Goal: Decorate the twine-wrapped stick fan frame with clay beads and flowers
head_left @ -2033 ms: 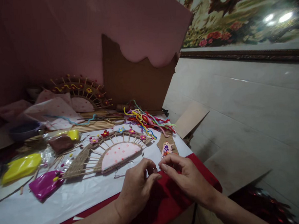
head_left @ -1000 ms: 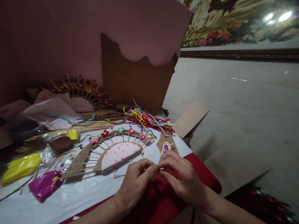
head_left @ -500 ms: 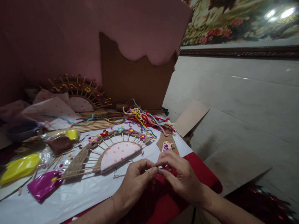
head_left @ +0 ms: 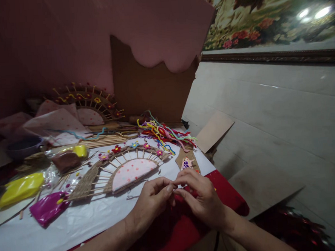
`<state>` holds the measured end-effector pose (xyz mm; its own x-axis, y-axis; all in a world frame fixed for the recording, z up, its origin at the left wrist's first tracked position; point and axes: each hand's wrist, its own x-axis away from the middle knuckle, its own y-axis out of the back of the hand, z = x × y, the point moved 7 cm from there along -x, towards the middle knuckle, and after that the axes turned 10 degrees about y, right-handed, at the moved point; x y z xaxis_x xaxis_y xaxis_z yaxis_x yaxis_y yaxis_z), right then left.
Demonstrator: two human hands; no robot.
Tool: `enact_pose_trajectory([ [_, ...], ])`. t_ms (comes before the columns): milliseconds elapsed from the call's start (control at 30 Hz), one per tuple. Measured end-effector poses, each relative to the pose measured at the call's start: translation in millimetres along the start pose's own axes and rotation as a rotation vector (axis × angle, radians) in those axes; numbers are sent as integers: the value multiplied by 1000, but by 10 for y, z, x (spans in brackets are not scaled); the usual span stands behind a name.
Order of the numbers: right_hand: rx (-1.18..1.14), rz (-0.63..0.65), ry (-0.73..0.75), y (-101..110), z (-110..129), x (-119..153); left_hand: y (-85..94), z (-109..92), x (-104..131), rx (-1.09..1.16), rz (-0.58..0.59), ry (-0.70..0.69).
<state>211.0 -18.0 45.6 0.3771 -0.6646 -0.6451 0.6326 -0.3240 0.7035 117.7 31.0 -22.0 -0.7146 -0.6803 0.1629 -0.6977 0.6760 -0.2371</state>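
Note:
My left hand [head_left: 153, 202] and my right hand [head_left: 201, 197] meet fingertip to fingertip over the table's front edge, both pinched closed. Whatever lies between the fingertips is too small and hidden to name. Just behind my right hand lies a small pale piece with a purple flower [head_left: 187, 163], resting on a brown cardboard shape [head_left: 183, 153]. Left of my hands rests a fan-shaped craft [head_left: 87, 180] of twine and wooden sticks, with small coloured flowers along its arc and a dotted half-round centre [head_left: 133, 172].
Behind the fan sit a heap of coloured fuzzy strands [head_left: 164, 133], wooden sticks [head_left: 108, 141] and a second fan [head_left: 98, 100]. Yellow [head_left: 22, 190] and magenta [head_left: 49, 211] clay packs lie at left, near a bowl [head_left: 24, 147]. Pink board [head_left: 161, 23] stands at the back.
Both hands stay at nearly the same spot. The fingertips have shifted slightly, with the left thumb drawn back a little from the right thumb.

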Motion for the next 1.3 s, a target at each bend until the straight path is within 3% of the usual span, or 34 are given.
enact_pose_trajectory([
  [167, 34, 11, 13, -15, -1, 2, 15, -9, 12, 16, -17, 15],
  [333, 24, 24, 0, -43, -14, 4, -11, 2, -5, 61, 47, 1],
  [533, 48, 25, 6, -37, -4, 8, 35, 24, -14, 54, -20, 20],
  [700, 48, 8, 6, -19, 13, -11, 9, 13, -14, 57, 36, -4],
  [1300, 65, 46, 10, -65, -12, 10, 32, 37, -32, 62, -7, 15],
])
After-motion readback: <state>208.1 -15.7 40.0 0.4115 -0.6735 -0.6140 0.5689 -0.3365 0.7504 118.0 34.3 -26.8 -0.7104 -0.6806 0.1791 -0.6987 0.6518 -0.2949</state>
